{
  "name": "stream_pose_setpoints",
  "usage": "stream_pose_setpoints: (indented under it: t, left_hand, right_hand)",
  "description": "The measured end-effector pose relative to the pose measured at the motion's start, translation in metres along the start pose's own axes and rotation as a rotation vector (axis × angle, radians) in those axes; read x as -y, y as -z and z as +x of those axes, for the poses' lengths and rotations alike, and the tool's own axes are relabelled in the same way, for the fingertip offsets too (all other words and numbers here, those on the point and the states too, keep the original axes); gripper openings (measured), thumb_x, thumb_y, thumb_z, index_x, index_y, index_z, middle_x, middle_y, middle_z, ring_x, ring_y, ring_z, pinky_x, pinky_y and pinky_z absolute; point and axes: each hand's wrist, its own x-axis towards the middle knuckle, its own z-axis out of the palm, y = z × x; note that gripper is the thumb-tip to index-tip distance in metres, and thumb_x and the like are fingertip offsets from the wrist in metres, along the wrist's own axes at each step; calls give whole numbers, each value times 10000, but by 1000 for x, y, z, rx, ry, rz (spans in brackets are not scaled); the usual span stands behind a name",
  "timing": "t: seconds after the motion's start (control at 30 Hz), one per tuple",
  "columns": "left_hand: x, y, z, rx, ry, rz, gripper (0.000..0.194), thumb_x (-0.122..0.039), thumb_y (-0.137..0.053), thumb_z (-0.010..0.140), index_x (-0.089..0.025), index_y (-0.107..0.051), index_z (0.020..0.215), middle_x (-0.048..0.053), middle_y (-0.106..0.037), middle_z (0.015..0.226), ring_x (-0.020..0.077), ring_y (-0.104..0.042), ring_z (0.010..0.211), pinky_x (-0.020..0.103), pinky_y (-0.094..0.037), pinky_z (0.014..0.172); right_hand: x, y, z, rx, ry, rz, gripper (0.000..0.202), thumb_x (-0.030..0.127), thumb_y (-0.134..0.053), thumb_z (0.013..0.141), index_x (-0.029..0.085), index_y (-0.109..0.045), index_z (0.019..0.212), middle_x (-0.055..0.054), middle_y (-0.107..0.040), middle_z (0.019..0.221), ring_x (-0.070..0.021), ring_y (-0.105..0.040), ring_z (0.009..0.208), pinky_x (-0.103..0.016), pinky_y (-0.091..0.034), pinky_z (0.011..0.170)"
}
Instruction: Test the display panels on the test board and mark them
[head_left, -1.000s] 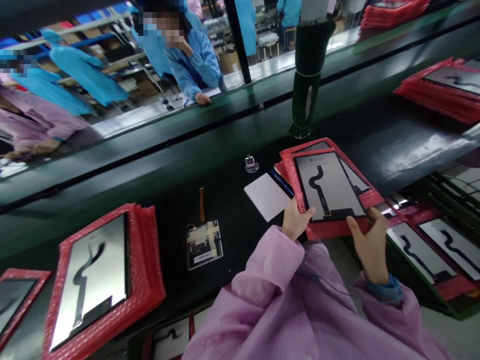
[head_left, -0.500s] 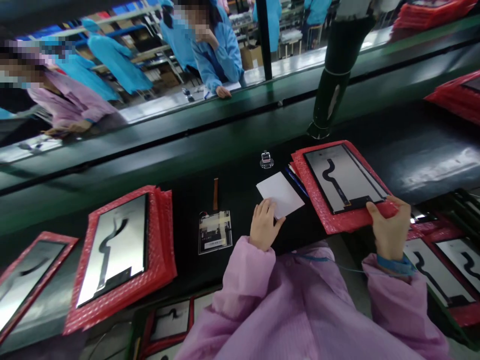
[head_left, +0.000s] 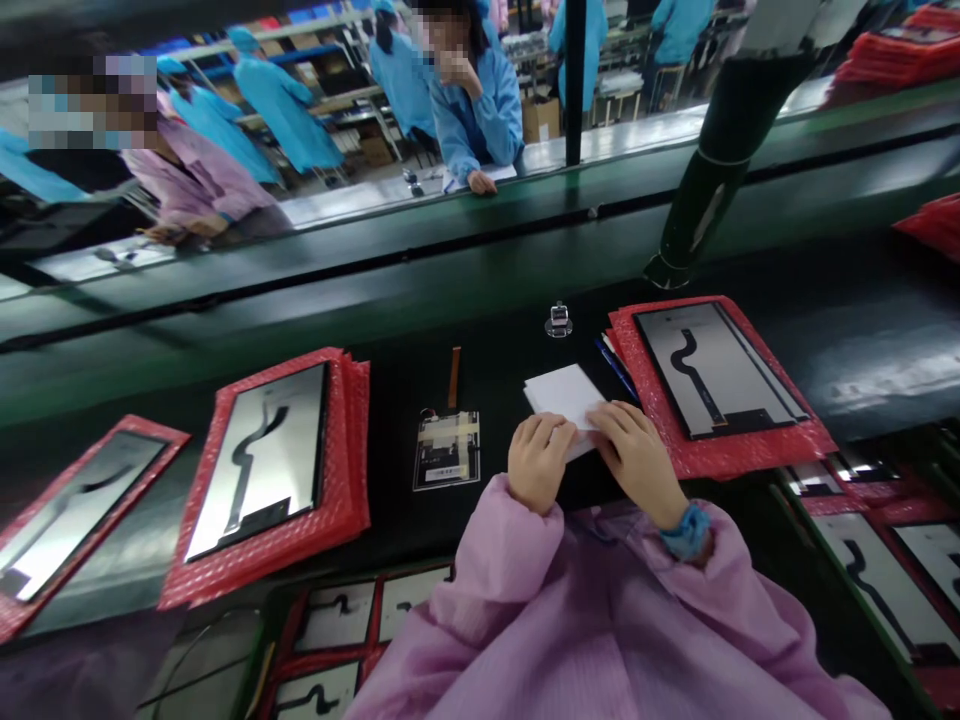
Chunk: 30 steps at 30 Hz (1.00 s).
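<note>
A small stack of white paper [head_left: 566, 392] lies on the dark bench in front of me. My left hand [head_left: 538, 460] has its fingers closed on the stack's near left edge. On the near right edge, the fingers of my right hand [head_left: 637, 460] are bent together over the paper. Right of the hands a display panel [head_left: 720, 370] rests on red bubble wrap [head_left: 690, 458], with a blue pen [head_left: 616, 368] beside it. To the left is a small circuit module [head_left: 448, 448] with an orange flex strip [head_left: 454, 378].
More panels on red wrap stand at left [head_left: 262, 460] and far left [head_left: 82, 510]. Trays of panels [head_left: 330, 615] sit below the bench edge. A small metal-and-clear item [head_left: 559, 320] lies behind the paper. A dark duct [head_left: 705, 200] hangs behind. People sit across the bench.
My right hand has let go of the right panel's edge and moved left onto the white paper. My left hand has closed in on the paper. The view has shifted slightly left.
</note>
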Motion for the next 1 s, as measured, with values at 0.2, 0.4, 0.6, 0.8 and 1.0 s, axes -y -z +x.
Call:
stream_pose_setpoints:
  t: [0.2, 0.4, 0.6, 0.8, 1.0]
  left_hand:
    - [-4, 9, -1, -141, 381, -190, 862, -635, -635, 870, -177, -326, 1532, 236, -327, 1589, 364, -333, 1494, 535, -403, 1148]
    - [-2, 14, -5, 104, 555, -582, 1054, -705, -684, 788, -190, -230, 1587, 210, -281, 1646, 370, -270, 1534, 545, -253, 1251]
    - [-19, 19, -2, 85, 818, -1010, 756, -664, -640, 858, -193, -497, 1432, 144, -583, 1452, 327, -500, 1404, 465, -402, 1190]
    - [24, 60, -10, -81, 1247, -1237, 500, -541, -695, 865, -169, -651, 1197, 134, -695, 1299, 366, -592, 1298, 480, -516, 1070]
    - [94, 119, -19, 41, 1453, -1253, 358, -369, -764, 831, -109, -694, 1068, 122, -775, 994, 352, -698, 1098, 475, -567, 975]
  right_hand:
    - [10, 0, 29, -176, -320, 306, 412, 462, -444, 1005, 180, -676, 814, -45, -666, 698, -171, -579, 625, -294, -453, 590]
    - [35, 10, 45, -181, -432, 552, 454, 554, -514, 937, 163, -650, 751, 0, -578, 630, -120, -473, 580, -250, -363, 540]
    - [65, 4, 45, -35, -418, 811, 402, 528, -565, 927, 165, -733, 972, -45, -724, 831, -195, -654, 769, -281, -511, 678]
    - [39, 15, 58, -59, -474, 927, 358, 555, -622, 881, 215, -724, 925, -41, -737, 908, -222, -669, 854, -330, -552, 718]
    - [-19, 21, 89, 69, -550, 798, 278, 489, -729, 777, 213, -699, 766, -26, -688, 728, -178, -608, 665, -292, -483, 556]
